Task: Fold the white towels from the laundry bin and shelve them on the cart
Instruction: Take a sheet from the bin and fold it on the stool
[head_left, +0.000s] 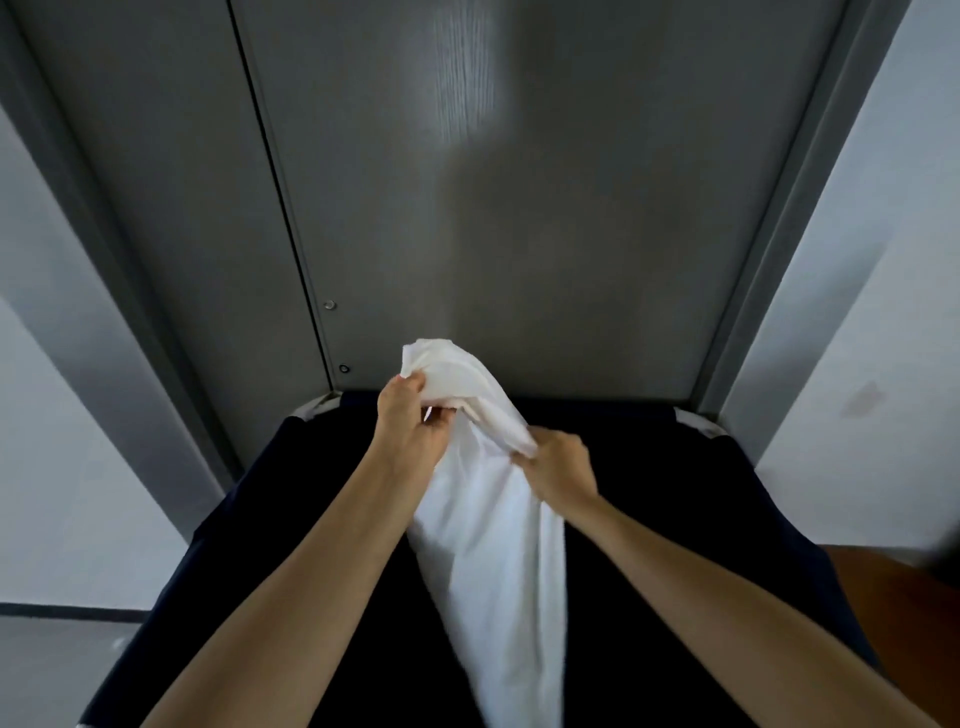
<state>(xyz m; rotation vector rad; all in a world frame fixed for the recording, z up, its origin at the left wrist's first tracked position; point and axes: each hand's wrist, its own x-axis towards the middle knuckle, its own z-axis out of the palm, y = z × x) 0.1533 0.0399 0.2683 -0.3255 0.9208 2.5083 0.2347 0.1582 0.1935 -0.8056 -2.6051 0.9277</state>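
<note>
Towel: white (488, 545), held up over the bin. Its top is crumpled into a bunch above the left hand, and the rest hangs as one long fold between the two forearms, running out of view at the bottom.
Left hand: (410, 421) the higher of the two, fingers curled and clamped on the towel's bunched top.
Right hand: (558, 467) lower and to the right, fingers and thumb drawn together in a pinch on an edge of the towel.
Hands: near each other but not touching, with a short span of cloth between them.
Bin: dark navy fabric (675, 467), its wide mouth directly under both hands. Pale frame corners show at the far left and far right of the rim, and the far rim sits close against the door.
Bin contents: the inside is too dark to tell. The towel's lower end is cut off, so I cannot tell whether it reaches into the bin.
Door: grey with a faint wood grain (519, 208), a vertical seam left of centre and a pale patch of reflected light high up.
Door fittings: two small round studs (329, 305) beside the seam, one above the other.
Walls: pale (52, 415), on both sides of the grey door frame.
Right edge: a brown surface (893, 623) just beside the bin. What it is cannot be told.
</note>
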